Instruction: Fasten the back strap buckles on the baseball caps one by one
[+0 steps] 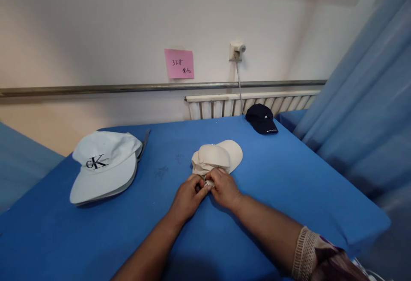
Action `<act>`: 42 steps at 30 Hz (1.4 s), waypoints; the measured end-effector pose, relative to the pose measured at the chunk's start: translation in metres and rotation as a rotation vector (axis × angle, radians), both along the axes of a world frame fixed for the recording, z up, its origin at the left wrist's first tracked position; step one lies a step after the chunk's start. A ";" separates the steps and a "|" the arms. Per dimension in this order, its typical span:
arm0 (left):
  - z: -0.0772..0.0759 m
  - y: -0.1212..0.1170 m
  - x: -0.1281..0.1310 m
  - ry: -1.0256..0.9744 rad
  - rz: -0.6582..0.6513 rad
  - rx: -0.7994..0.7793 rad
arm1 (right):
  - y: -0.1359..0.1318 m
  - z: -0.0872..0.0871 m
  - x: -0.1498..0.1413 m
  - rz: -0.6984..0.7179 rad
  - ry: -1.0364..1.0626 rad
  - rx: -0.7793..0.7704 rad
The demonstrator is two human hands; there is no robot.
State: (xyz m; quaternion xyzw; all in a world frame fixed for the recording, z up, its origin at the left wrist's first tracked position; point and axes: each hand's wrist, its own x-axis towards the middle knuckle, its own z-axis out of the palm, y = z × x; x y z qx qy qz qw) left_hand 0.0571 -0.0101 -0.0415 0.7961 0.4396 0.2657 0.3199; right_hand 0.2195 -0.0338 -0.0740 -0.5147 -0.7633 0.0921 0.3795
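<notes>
A cream baseball cap (214,156) lies in the middle of the blue-covered table (180,144), its brim pointing away to the right. Both of my hands meet at the cap's near edge, around its back strap (208,183). My left hand (190,193) pinches the strap end from the left, thumb and fingers together. From the right, my right hand (222,186) closes its fingers on the same strap beside the cap fabric. Fingers cover much of the strap, and its fastening shows only as a small pale bit between the thumbs.
Stacked light caps (105,161) with a dark logo rest at the left. A navy cap (261,119) lies at the back right corner. Behind are a metal rail (138,88), a radiator (218,106), a socket with a cord (236,52) and a pink note (179,63). Blue curtains (362,84) hang at the right.
</notes>
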 end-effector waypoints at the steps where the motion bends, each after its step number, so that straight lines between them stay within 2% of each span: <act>1: 0.000 0.000 0.000 -0.007 -0.010 0.004 | 0.000 0.000 0.000 0.006 0.003 0.004; 5: 0.000 0.001 0.002 -0.215 -0.005 -0.102 | 0.002 -0.004 0.000 -0.005 0.085 -0.007; 9: -0.002 0.004 0.001 -0.528 0.011 -0.393 | 0.006 -0.011 0.000 -0.036 0.202 -0.038; 12: -0.003 0.006 -0.001 -0.592 0.049 -0.469 | 0.007 -0.013 0.001 -0.033 0.261 -0.051; 15: -0.003 0.005 -0.002 -0.496 0.047 -0.356 | 0.007 -0.012 0.002 -0.024 0.306 -0.050; 19: -0.001 0.001 0.001 -0.271 -0.093 -0.071 | 0.006 -0.010 0.003 -0.015 0.300 -0.043; 21: 0.000 0.000 0.003 -0.255 -0.124 0.000 | 0.006 -0.010 0.004 0.004 0.288 -0.049; 24: 0.000 0.000 0.004 -0.381 -0.077 -0.074 | 0.007 -0.010 0.004 0.007 0.320 -0.075; 29: 0.000 0.006 -0.002 -0.674 0.034 -0.378 | 0.010 -0.012 0.002 -0.028 0.406 -0.127; 32: 0.001 0.008 -0.005 -0.706 0.096 -0.433 | 0.013 -0.017 0.001 -0.034 0.495 -0.146; 36: 0.003 0.008 -0.006 -0.570 0.102 -0.333 | 0.014 -0.022 0.001 -0.024 0.583 -0.149; 42: 0.007 0.001 -0.006 -0.202 0.036 0.013 | 0.010 -0.013 0.003 -0.025 0.736 -0.138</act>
